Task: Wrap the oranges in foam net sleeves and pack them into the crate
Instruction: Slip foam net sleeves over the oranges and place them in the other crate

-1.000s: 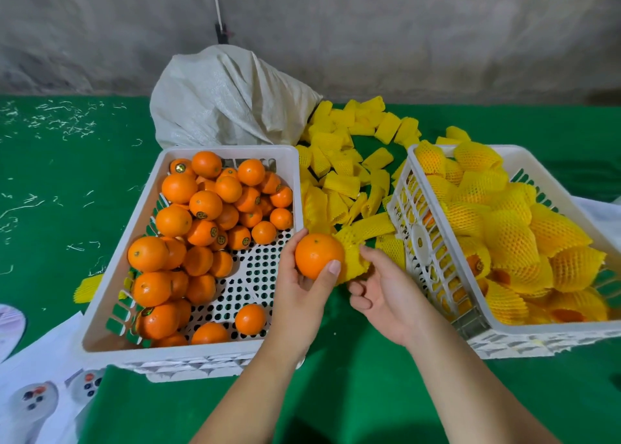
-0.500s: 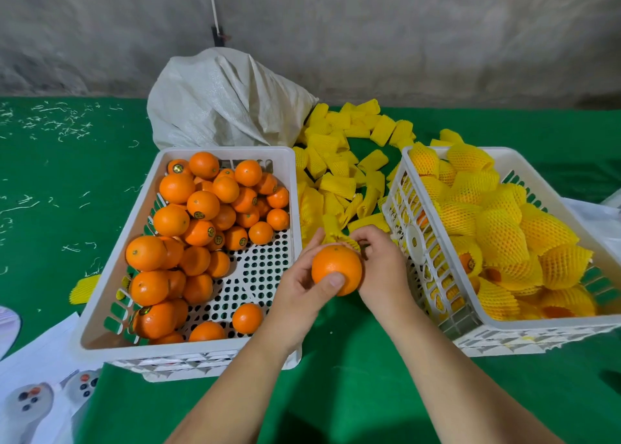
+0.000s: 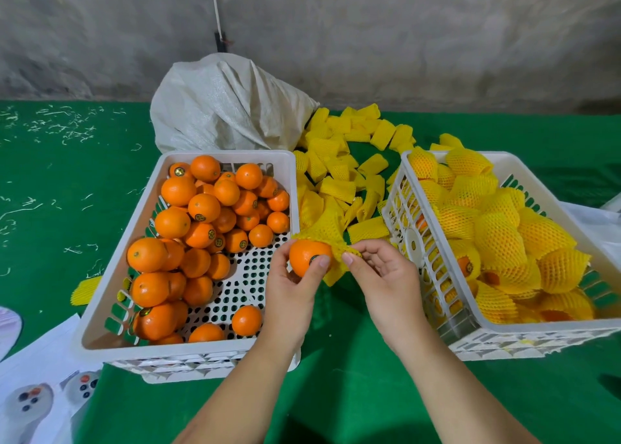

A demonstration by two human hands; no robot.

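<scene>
At centre frame the left hand [image 3: 290, 285] grips an orange [image 3: 307, 257], fingers and thumb curled round it, just beside the near right corner of the left crate [image 3: 188, 349] of bare oranges [image 3: 201, 208]. The right hand [image 3: 383, 272] pinches a yellow foam net sleeve [image 3: 331, 238] — stretched over the orange's far side, its end hanging below. Loose sleeves [image 3: 339, 168] lie at upper centre; the right crate [image 3: 504, 336] holds wrapped oranges [image 3: 497, 231].

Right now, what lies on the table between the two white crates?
In the head view, loose yellow foam net sleeves lie heaped on the green cloth between the crate of bare oranges and the crate of wrapped oranges.
</scene>
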